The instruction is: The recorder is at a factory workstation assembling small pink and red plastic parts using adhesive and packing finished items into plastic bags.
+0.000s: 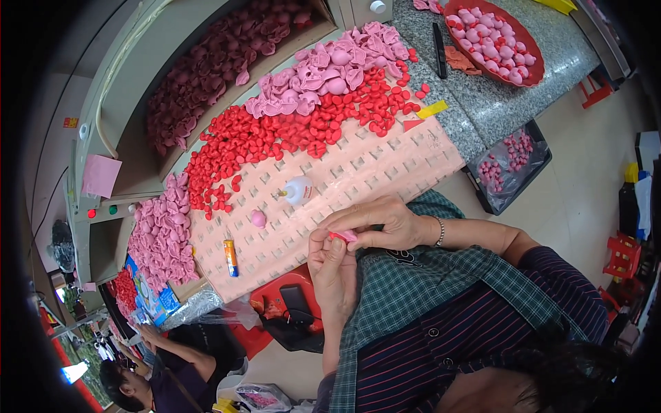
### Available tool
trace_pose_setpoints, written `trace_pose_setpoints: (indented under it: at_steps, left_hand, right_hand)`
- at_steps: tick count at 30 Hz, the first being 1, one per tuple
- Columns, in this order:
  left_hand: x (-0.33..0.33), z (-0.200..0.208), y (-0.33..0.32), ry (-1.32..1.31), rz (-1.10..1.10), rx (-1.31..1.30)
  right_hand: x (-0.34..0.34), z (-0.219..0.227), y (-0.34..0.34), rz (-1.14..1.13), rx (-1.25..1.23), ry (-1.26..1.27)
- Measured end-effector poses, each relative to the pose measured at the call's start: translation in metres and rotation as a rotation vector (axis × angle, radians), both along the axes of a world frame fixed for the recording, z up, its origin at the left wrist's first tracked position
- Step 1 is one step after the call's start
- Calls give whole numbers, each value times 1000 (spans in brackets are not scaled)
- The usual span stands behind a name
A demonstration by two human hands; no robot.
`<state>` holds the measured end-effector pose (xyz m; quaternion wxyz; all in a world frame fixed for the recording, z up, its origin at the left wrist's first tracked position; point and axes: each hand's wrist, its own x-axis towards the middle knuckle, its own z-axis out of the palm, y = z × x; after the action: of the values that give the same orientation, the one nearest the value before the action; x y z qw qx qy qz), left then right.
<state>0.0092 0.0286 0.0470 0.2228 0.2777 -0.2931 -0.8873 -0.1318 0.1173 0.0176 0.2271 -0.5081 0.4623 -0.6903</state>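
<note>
Both my hands meet at the near edge of the pink-covered table. A small red and pink soft moulded piece (348,235) is pinched between them. My left hand (332,272) grips the red end between thumb and fingers, and my right hand (387,221), with a bracelet at the wrist, closes on the pink end. Fingers partly hide the piece. Beyond them, a white squeeze bottle (297,191) with a narrow tip lies on the pink sheet (372,162). Left of it sits a round pink piece (258,218), and nearer is an orange and blue tube (231,258).
Small red pieces (303,131) and frilled pink pieces (330,69) are heaped along the far side, with more pink ones (162,234) at left. A red bowl (533,76) holds pink balls. A black crate (492,199) stands right; another person (172,372) works at lower left.
</note>
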Motion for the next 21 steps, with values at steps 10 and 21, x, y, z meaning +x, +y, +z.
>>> trace_pose_setpoints:
  at_steps: [10,21]
  left_hand:
    - [-4,4,0,53,-91,-73]
    - [-3,3,0,27,-39,-51]
  right_hand:
    - [1,0,7,52,120,-178]
    - [0,0,7,115,155,-234]
